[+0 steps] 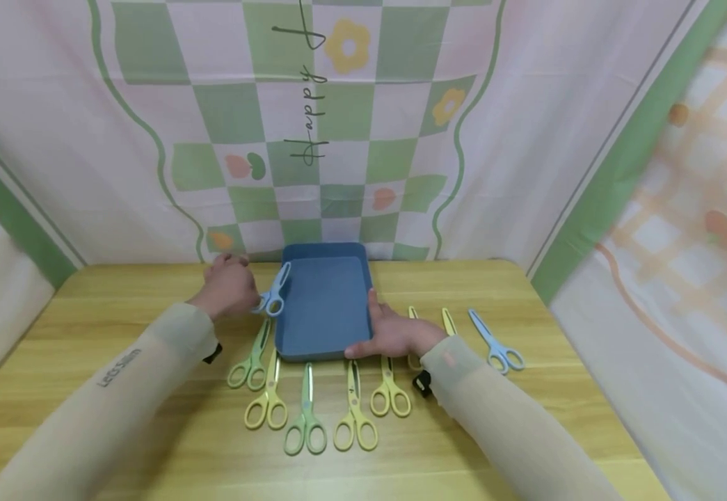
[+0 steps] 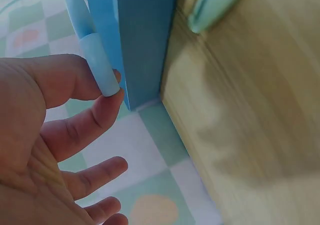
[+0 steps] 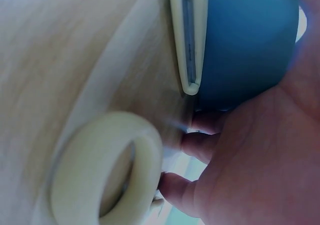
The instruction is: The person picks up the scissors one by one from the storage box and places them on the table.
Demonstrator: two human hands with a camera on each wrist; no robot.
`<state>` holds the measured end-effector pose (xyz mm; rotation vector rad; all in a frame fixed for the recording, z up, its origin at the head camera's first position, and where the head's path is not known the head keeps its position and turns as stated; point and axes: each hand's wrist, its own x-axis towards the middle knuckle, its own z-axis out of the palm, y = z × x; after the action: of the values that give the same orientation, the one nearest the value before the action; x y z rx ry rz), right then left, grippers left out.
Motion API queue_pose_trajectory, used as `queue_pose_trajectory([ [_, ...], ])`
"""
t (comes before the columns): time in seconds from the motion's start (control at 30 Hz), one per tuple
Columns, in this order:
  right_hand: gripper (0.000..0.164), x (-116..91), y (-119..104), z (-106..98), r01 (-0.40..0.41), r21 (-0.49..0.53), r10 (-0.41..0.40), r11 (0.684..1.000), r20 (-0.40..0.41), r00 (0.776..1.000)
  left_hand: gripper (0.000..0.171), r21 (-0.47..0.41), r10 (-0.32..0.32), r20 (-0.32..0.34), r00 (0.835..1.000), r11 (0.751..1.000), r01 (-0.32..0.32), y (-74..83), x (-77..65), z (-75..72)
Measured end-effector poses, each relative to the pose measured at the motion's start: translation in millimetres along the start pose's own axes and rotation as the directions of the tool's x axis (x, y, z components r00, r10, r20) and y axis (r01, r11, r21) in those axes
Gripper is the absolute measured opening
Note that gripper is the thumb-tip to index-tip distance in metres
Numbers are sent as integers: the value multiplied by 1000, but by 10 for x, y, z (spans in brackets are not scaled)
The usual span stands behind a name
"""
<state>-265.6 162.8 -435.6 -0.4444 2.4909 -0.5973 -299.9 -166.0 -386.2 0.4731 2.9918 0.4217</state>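
Observation:
My left hand pinches a pair of light-blue scissors beside the left edge of a blue tray. In the left wrist view, thumb and forefinger meet on a light-blue part of the scissors, close to the tray's wall; the other fingers are spread. At the tray's near right corner rests my right hand, its thumb along the near rim and a finger along the right side. In the right wrist view that hand lies against the tray.
On the wooden table, scissors lie around the tray: green ones, several yellow ones and blue ones at the right. Some yellow scissors are partly hidden by my right arm. A patterned cloth hangs behind the table.

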Motion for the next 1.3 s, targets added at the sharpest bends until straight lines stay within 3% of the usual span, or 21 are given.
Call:
queue_pose_trajectory([
  [0.37, 135, -23, -3, -7, 13, 9, -13, 1000, 6, 1000, 11, -37, -50, -23, 998, 998, 49, -442, -472, 89],
  [0.7, 134, -24, -5, 0, 9, 6, -9, 1000, 0, 1000, 10, -30, -114, 42, 993, 993, 115, -777, -792, 248],
  [0.97, 134, -6, 6, -7, 5, 1, -5, 1000, 5, 1000, 14, -29, -157, 75, 985, 987, 159, -815, -931, 286],
  [1.3, 135, -16, -7, -11, 4, 7, -4, 1000, 7, 1000, 16, -100, -158, 83, 984, 981, 166, -680, -1049, 299],
])
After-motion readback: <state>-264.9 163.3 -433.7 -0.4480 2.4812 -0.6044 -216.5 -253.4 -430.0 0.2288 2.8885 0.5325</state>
